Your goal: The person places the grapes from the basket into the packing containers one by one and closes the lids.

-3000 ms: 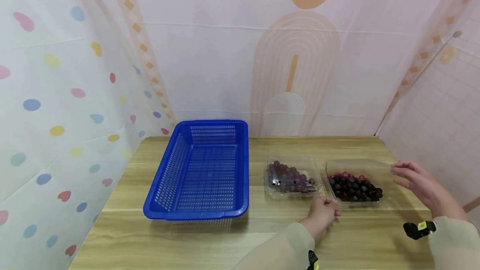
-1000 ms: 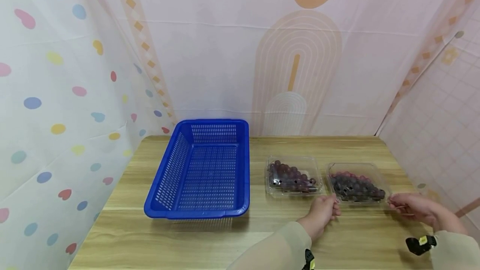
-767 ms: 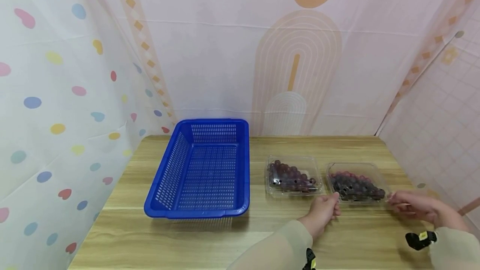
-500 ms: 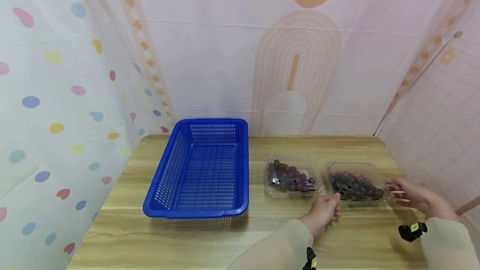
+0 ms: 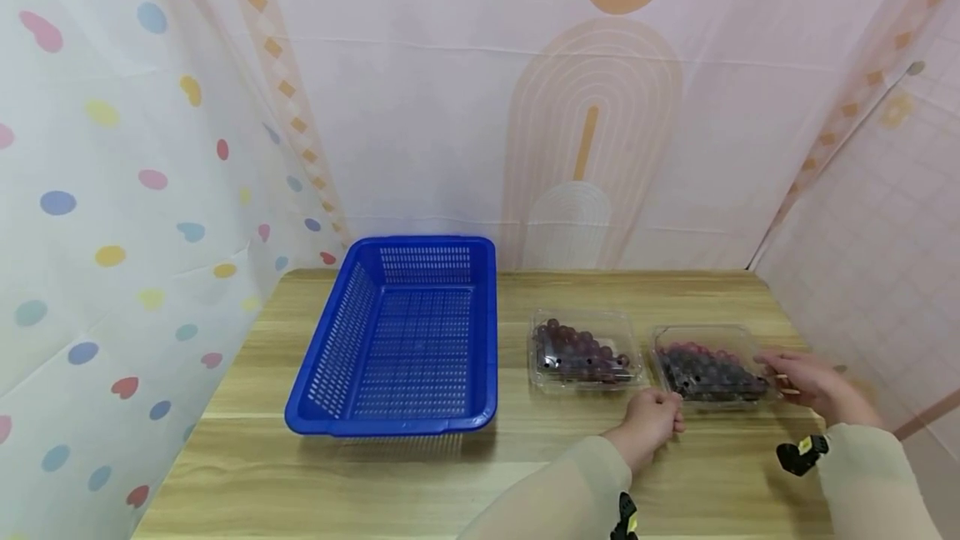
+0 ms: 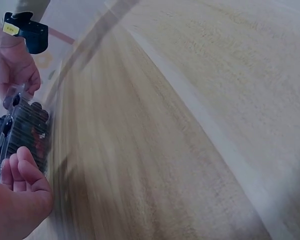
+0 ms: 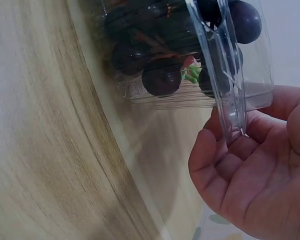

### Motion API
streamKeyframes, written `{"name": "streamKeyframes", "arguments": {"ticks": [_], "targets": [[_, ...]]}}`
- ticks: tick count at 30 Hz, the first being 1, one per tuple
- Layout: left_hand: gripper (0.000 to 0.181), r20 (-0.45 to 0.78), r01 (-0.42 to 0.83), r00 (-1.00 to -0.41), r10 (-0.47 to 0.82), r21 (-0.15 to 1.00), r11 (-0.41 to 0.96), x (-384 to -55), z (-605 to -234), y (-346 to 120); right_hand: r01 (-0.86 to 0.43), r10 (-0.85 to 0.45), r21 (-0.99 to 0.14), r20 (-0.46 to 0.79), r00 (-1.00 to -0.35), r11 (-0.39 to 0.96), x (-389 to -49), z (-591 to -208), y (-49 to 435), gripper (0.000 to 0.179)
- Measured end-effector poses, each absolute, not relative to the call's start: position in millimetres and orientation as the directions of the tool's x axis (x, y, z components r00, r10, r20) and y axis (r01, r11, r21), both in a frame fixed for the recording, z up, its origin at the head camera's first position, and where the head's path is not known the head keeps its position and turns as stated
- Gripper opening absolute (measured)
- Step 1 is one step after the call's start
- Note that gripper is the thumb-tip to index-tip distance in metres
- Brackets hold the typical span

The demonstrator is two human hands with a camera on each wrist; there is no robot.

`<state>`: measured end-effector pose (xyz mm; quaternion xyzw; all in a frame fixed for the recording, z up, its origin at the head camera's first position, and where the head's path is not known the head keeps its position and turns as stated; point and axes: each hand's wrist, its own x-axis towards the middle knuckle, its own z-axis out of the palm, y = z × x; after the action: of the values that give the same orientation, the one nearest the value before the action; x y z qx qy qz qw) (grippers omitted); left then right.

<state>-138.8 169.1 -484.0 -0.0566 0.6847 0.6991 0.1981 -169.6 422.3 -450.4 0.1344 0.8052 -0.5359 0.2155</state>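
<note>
A clear plastic clamshell box with dark grapes in it lies at the right of the table, its lid down. My left hand pinches at its front left corner with bent fingers; in the left wrist view those fingers are against the box edge. At the other end, my right hand holds the right side. The right wrist view has its curled fingers around the rim at the corner, the thumb side above. A second clamshell box of grapes sits just left, untouched.
A large blue plastic basket with slotted walls stands on the left half of the wooden table. Patterned curtains hang behind the table and at both sides.
The right box's lid, raised three seconds ago, has come down. My right hand went from the lid to the front right corner, then up along the right side. The left hand has barely moved.
</note>
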Motion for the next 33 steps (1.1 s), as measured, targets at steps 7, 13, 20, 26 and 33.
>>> {"name": "streamKeyframes", "arguments": {"ticks": [7,13,20,26,33], "targets": [[0.023,-0.346,-0.349,-0.913,0.215,0.937,0.026,-137.8,-482.6,167.8,0.452,-0.006,-0.81,-0.489,-0.872,0.373,-168.4,-452.9,423.0,0.023],[0.024,-0.355,-0.359,-0.906,0.23,0.933,0.025,-135.8,-480.4,164.4,0.462,0.009,-0.801,-0.497,-0.868,0.381,-167.0,-451.8,421.3,0.022],[0.026,-0.34,-0.336,-0.922,0.184,0.94,0.051,-132.3,-479.9,168.6,0.455,0.009,-0.8,-0.491,-0.871,0.39,-163.9,-451.3,419.9,0.025],[0.021,-0.327,-0.316,-0.932,0.156,0.944,0.092,-134.4,-480.7,168.5,0.454,0.001,-0.803,-0.492,-0.871,0.386,-162.0,-453.0,420.0,0.028],[0.018,-0.348,-0.342,-0.922,0.171,0.938,0.063,-138.3,-480.6,165.5,0.449,-0.004,-0.809,-0.487,-0.873,0.38,-163.1,-455.3,419.4,0.029]]}}
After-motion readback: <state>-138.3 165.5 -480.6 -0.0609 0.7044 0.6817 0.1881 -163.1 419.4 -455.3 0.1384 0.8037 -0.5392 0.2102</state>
